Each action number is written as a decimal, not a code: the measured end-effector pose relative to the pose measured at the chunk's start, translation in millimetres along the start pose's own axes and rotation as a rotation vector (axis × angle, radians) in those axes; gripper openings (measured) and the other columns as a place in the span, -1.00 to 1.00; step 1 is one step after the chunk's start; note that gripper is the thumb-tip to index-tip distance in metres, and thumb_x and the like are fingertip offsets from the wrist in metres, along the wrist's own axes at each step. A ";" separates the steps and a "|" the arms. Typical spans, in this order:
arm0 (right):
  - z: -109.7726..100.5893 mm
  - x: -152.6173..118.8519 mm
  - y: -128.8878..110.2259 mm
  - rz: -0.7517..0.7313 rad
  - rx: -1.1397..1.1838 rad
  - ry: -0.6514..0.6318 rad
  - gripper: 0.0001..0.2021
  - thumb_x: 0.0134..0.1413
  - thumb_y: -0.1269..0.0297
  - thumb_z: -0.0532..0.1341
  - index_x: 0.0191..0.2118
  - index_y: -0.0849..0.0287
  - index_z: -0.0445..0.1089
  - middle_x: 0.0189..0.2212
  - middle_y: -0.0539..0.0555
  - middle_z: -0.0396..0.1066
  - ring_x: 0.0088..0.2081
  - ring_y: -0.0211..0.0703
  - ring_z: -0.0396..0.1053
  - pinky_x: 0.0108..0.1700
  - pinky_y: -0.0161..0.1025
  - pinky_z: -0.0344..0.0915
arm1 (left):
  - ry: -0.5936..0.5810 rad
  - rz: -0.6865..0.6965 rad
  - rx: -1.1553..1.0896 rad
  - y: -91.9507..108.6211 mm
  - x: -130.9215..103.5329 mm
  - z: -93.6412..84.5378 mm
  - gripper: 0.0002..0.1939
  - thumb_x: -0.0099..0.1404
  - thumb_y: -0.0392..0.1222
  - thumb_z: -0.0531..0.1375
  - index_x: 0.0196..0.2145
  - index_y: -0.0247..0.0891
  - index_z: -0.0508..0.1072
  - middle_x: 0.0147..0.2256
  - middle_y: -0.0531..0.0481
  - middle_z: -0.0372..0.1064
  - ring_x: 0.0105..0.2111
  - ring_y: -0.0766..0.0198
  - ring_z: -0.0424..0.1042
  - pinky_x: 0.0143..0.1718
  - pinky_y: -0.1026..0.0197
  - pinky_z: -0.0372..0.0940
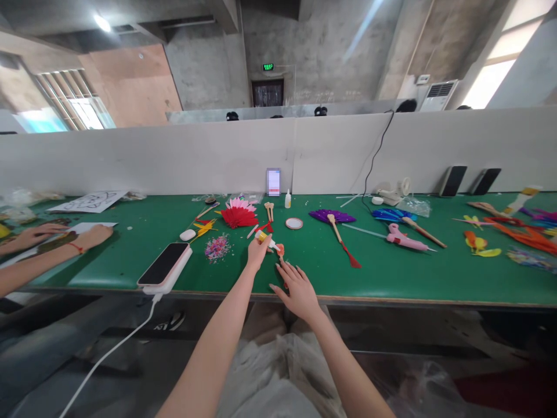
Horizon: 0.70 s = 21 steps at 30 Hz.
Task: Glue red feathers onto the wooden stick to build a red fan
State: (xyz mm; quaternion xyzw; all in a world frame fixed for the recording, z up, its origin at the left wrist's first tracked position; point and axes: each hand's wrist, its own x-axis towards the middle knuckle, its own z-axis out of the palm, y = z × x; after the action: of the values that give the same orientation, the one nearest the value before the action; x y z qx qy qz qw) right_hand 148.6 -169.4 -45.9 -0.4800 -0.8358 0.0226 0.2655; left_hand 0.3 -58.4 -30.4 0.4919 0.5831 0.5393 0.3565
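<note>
The left hand is closed around a small glue bottle, thumb and fingers wrapped over its body so that much of it is hidden and the label cannot be read. The bottle is tilted, its white nozzle pointing right, towards the orange-red piece on the green worktop. Whether the nozzle touches the piece is too small to tell.

The right hand is open, palm down, fingers spread forward and thumb out to the left. Its fingers cover the lower part of the piece, and a reddish bit shows between thumb and forefinger; whether they pinch it or only rest there, I cannot tell. Both forearms reach in from the bottom edge, where they are cut off, and converge near the worktop's front edge.

Just beyond the hands lie a round white dish and a 2nd white bottle, upright. A pink-and-red fan is to the left, a purple fan to the right, and a pink glue gun farther right. At the left, 2 hands of another person rest over paper, the arms cut off by the frame.
</note>
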 end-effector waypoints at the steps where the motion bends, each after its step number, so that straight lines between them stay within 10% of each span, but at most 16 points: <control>1: 0.1 0.0 -0.1 0.000 0.001 0.001 -0.45 0.14 -0.01 -0.03 0.17 0.20 0.12 0.20 0.11 0.03 0.18 -0.06 0.05 0.17 -0.04 -0.02 | 0.001 0.000 0.002 0.0 0.1 -0.1 -0.63 0.03 0.12 0.18 -0.55 -0.29 0.40 -0.67 0.04 0.33 -0.64 0.34 0.31 -0.58 0.32 0.15; 21: 0.0 -0.2 0.3 -0.003 0.006 0.009 -0.46 0.15 0.00 -0.02 0.17 0.18 0.12 0.19 0.11 0.04 0.18 -0.05 0.04 0.17 -0.03 -0.01 | 0.038 -0.031 0.029 0.8 -0.1 -0.2 -0.60 0.01 0.16 0.18 -0.56 -0.29 0.36 -0.75 0.09 0.23 -0.72 0.36 0.25 -0.68 0.34 0.10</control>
State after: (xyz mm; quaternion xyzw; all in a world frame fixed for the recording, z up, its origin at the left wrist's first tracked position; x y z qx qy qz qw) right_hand 148.9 -169.4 -46.1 -0.4781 -0.8353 0.0227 0.2705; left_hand 0.3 -58.6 -29.6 0.4777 0.6051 0.5345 0.3463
